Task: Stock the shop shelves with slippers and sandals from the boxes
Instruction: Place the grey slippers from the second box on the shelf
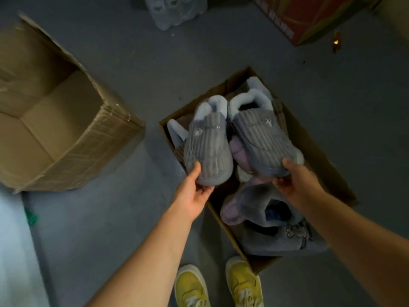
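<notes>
Gripped at the toe, each of two grey corduroy slippers is held above the open box: the left hand (194, 191) has its thumb on top of the left slipper (208, 147) and its fingers curled under the sole, and the right hand (294, 185) pinches the right slipper (263, 138) in the same way. Both slippers have a pale blue fleece lining and point their toes toward the person. Under them the slipper box (327, 171) stands on the grey floor (124, 218) and has more slippers inside (grey, blue and lilac ones, lying mixed). Near its left side stands a bigger cardboard box (66, 140), open. A red carton (309, 16) is at the top right. Two yellow shoes (192, 286) are at the bottom edge, just beside the slipper box.
</notes>
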